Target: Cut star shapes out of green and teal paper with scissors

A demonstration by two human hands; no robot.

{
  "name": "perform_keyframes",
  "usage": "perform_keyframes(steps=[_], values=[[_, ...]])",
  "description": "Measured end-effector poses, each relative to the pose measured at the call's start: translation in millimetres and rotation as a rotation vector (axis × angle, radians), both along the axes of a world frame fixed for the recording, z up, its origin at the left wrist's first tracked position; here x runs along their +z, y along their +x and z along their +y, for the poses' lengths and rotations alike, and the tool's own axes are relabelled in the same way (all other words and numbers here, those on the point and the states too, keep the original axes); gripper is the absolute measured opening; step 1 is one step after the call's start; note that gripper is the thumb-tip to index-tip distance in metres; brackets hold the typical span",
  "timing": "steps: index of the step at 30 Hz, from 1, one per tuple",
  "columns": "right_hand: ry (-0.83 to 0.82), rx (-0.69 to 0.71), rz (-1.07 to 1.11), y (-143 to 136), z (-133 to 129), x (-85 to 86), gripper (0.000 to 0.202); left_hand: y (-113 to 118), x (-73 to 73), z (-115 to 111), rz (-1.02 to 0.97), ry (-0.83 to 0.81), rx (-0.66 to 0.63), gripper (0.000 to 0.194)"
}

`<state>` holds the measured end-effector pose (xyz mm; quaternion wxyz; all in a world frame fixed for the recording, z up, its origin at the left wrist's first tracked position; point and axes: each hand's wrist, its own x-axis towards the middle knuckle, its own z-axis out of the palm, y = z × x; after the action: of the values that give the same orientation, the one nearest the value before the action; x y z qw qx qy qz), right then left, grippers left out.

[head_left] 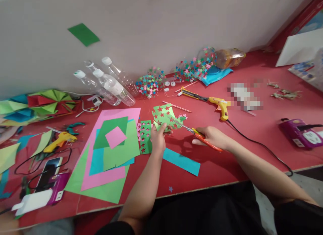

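My left hand [159,134] is closed on a small piece of light green paper [158,126]. In my right hand [209,136] are scissors [202,138] with red and yellow handles, their blades pointing left toward that paper. Just beyond my left hand lies a light green sheet with star-shaped holes [161,111]. A darker green strip with star cutouts [145,145] sits left of my left hand. Small green stars [183,117] are near the blade tips. A blue paper strip [181,161] rests on the red table [186,184] between my forearms.
Stacked coloured papers [121,120] lie left, with clear bottles [117,88] behind. Star-covered balls [148,85] stand along the wall. A yellow glue gun [222,107] with a black cord is at right, near a purple power block [300,132]. Another glue gun [59,141] and a phone [49,172] are far left.
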<state>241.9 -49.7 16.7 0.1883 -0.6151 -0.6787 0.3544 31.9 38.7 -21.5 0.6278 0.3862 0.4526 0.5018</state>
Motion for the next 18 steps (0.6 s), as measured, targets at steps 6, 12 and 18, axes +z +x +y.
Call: perform_keyframes(steps=[6,12,18], values=[[-0.131,0.088,-0.028,-2.1,-2.7,0.2,0.052,0.8,1.5,-1.0,0.027,0.032,0.068,0.024],[-0.202,0.078,0.114,-5.0,-6.9,6.7,0.052,2.3,3.0,-2.2,0.047,0.043,0.121,0.022],[-0.255,0.027,0.24,-3.0,-5.2,5.4,0.052,1.0,2.3,-1.3,0.041,0.057,0.125,0.022]])
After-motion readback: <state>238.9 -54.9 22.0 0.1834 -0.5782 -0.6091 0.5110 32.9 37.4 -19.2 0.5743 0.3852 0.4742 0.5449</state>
